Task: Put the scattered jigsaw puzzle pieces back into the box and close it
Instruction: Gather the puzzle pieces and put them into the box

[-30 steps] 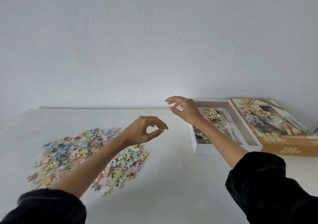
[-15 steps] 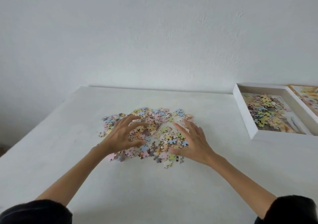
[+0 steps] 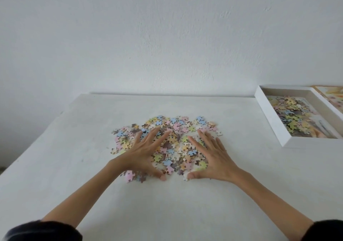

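Note:
A heap of pastel jigsaw pieces [image 3: 176,129] lies spread on the white table [image 3: 167,203], in the middle of the view. My left hand [image 3: 143,152] rests flat on the left part of the heap, fingers apart. On the right part lies my right hand [image 3: 211,157], also flat with its fingers spread, thumb at the near edge. Neither hand holds a piece. The open white box [image 3: 267,116] stands at the far right with several pieces inside. A strip of the printed lid [image 3: 332,98] shows beyond it at the frame's edge.
A white wall [image 3: 167,36] rises directly behind the table's far edge. The table's left edge [image 3: 37,148] runs diagonally towards me. Bare tabletop lies between the heap and the box and in front of the heap.
Both hands came from near the box to the heap and pressed flat onto it. Since half a second ago they have flattened and spread a little more; the view turned left.

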### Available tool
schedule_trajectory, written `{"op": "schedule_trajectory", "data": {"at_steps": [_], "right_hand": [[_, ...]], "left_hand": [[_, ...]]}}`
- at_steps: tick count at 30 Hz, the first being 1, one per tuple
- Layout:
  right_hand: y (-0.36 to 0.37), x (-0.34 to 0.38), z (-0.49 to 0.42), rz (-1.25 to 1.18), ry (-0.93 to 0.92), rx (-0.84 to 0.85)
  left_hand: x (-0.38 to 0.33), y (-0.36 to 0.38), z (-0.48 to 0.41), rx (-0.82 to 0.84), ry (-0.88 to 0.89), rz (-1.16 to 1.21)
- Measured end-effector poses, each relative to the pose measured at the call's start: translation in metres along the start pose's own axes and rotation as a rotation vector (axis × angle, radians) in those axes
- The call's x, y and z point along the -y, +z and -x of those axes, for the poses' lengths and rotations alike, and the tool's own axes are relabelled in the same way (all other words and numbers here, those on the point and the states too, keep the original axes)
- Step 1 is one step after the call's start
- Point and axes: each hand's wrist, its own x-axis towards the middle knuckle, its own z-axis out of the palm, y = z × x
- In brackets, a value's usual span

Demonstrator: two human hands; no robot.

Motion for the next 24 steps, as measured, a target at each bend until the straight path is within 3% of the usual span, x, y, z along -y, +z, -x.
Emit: {"op": "schedule_trajectory", "data": {"at_steps": [6,14,24], "right_hand": [[0.000,0.001,-0.019,0.059,0.001,-0.116],[0.001,0.000,-0.033,-0.094,-0.102,-0.283],[-0.010,-0.003,-0.035,-0.374,-0.183,-0.376]], "left_hand": [[0.012,0.010,-0.007,-0.242,0.031,-0.064],[0.006,0.005,-0.009,-0.376,0.082,0.024],[-0.005,-0.008,-0.013,-0.568,0.097,0.431]]}}
